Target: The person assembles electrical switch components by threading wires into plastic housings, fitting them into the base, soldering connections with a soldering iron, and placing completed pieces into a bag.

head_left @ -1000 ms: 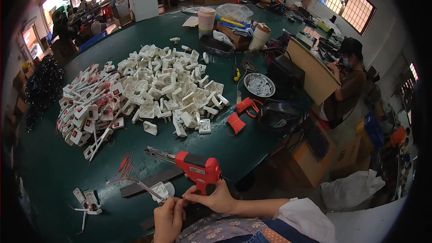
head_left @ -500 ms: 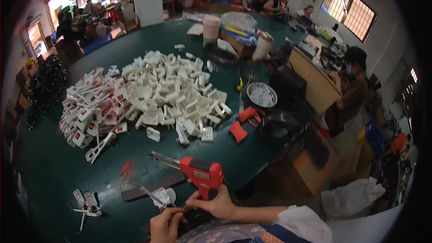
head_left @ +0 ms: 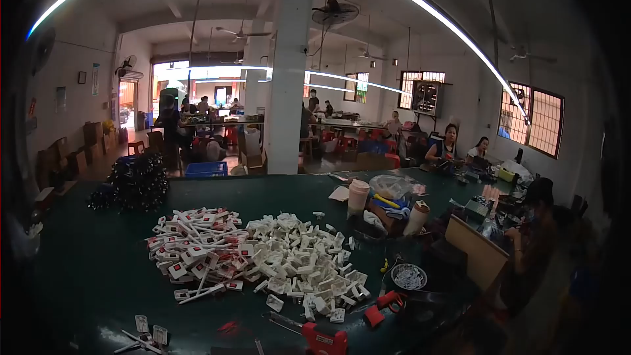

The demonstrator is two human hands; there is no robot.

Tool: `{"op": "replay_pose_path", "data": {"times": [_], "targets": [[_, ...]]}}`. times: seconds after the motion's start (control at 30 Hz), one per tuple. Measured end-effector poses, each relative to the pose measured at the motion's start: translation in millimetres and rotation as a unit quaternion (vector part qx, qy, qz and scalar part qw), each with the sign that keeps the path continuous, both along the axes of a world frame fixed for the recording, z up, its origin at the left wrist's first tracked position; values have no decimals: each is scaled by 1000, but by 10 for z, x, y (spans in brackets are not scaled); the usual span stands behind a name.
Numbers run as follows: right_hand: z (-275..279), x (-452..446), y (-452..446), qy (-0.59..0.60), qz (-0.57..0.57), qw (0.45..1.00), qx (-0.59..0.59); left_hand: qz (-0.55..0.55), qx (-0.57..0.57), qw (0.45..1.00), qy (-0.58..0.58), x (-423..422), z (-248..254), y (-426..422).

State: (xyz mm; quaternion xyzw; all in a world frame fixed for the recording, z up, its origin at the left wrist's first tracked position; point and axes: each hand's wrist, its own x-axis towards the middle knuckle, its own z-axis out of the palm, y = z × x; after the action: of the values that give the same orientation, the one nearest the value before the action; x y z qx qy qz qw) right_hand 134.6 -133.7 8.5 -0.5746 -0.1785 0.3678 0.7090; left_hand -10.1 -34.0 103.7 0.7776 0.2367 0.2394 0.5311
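Neither of my hands shows now; both are below the lower edge of the view. At that edge the red gun-shaped tool (head_left: pixel 325 340) is partly cut off, its long thin metal front (head_left: pixel 284 321) pointing up and left. Whether a hand touches it is hidden. Beyond it lies a heap of white plastic housings (head_left: pixel 296 256). To the heap's left is a pile of white parts with red switches and stick-like leads (head_left: pixel 197 243). Small open white housings with leads (head_left: pixel 150 338) lie at the lower left, and thin red wires (head_left: pixel 229 329) are nearby.
On the green table (head_left: pixel 85 263) are a dish of small parts (head_left: pixel 409 277), a red object (head_left: pixel 374 316), a pink cup (head_left: pixel 357 197) and a black bundle (head_left: pixel 138 181). A wooden board (head_left: pixel 474 250) stands at right, before a seated person (head_left: pixel 536 236). Other people sit farther back.
The camera has tilted up, so the table sits lower in view and more of the room appears. My hands and the small white piece near them have dropped out of sight.
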Motion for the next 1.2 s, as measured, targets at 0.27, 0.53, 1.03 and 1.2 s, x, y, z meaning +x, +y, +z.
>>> {"op": "replay_pose_path", "data": {"times": [0.27, 0.53, 1.03, 1.2], "targets": [[-162, -95, -33, 17, -24, 1000, 11, 44, 126, 989, -62, -244, 345, 432], [100, -161, -75, -15, -24, 999, 27, 162, 217, 936, -225, 178, 1692, 897], [153, -81, -148, -30, -32, 998, 46, 64, 121, 991, 0, 308, 531, 298], [93, -246, -102, -31, -55, 995, 79, 26, 54, 997, 40, 218, 52, 82]]}}
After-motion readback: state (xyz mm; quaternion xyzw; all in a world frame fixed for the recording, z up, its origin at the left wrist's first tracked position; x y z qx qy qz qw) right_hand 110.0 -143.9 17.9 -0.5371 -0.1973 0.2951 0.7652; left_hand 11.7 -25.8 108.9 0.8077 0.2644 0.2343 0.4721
